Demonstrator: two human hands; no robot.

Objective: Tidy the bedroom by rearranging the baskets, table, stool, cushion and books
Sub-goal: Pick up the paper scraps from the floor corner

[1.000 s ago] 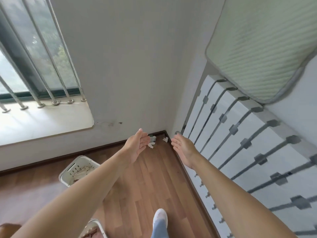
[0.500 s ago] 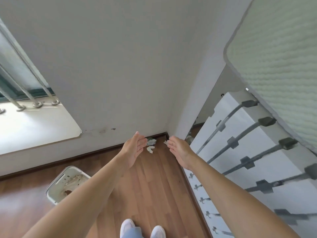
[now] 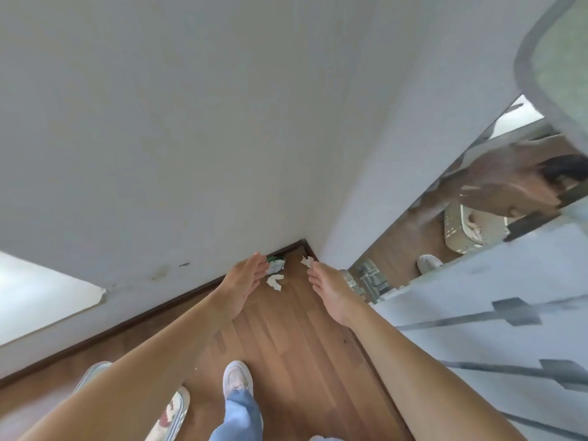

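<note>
My left hand [image 3: 245, 284]: fingers straight, holding nothing. My right hand [image 3: 331, 289]: likewise empty, alongside. One white basket [image 3: 183, 405]: well behind my left hand, under the forearm. I'd lower both hands and grip opposite rims.

My forearms [image 3: 143, 361] are bare right down to my left hand [image 3: 243, 283] and my right hand [image 3: 329, 289], and the fingers [image 3: 258, 267] are bare as well. On my leg I wear loose light blue denim [image 3: 237, 418], its hem falling over a white sneaker [image 3: 237, 378] with a rounded toe.
</note>
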